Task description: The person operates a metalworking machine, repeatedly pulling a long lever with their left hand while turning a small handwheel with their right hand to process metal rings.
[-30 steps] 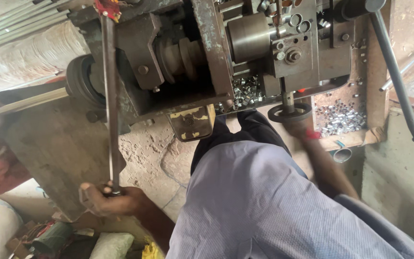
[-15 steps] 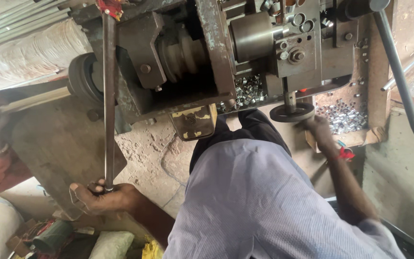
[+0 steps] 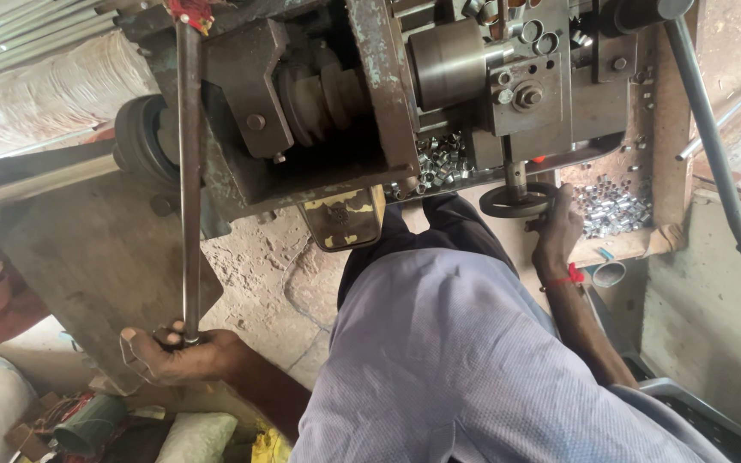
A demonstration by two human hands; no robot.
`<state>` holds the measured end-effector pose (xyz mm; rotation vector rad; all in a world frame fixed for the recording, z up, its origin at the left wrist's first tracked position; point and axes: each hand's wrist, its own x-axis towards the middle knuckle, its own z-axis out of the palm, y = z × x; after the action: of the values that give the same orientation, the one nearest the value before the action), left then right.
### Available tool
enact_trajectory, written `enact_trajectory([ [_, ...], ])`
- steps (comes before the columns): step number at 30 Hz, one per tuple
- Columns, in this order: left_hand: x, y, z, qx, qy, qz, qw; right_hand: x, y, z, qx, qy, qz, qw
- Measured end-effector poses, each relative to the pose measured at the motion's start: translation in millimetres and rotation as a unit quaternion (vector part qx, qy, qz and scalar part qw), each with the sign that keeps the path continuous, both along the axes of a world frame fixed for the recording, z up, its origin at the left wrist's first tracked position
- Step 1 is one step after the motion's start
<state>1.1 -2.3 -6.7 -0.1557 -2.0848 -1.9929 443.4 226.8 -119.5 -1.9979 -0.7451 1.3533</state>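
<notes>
We see the left hand (image 3: 173, 353) clenched around the long, dull-grey steel lever rod (image 3: 188, 171) — upright beside the machine; the right hand (image 3: 557, 230) seemingly grips the small dark handwheel (image 3: 515, 201).

— What's the lever (image 3: 189, 171) like?
— A long, dark steel rod, running straight down from the machine's top, its lower end gripped.
— And the handwheel (image 3: 516, 203)?
— Small, dark, round, lying flat under the machine's carriage.

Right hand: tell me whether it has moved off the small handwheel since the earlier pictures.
No. The right hand sits at the small handwheel under the machine, as before.
</notes>
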Motion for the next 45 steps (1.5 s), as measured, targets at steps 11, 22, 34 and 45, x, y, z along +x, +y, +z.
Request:
enact_trajectory([
  [11, 3, 19, 16, 0.005, 0.0, 0.016, 1.0, -9, 17, 3, 0.042, -0.014, -0.027, 0.999],
  [22, 0, 9, 8, -0.041, 0.05, -0.035, 0.997, -6, 14, 11, 0.009, -0.151, 0.078, 0.985],
  [34, -1, -3, -2, 0.018, -0.005, -0.019, 1.0, -8, 16, -5, -0.061, -0.196, 0.409, 0.889],
  [45, 36, 22, 28, -0.458, 0.449, -0.079, 0.763, -24, 30, -4, 0.113, -0.131, 0.53, 0.83],
])
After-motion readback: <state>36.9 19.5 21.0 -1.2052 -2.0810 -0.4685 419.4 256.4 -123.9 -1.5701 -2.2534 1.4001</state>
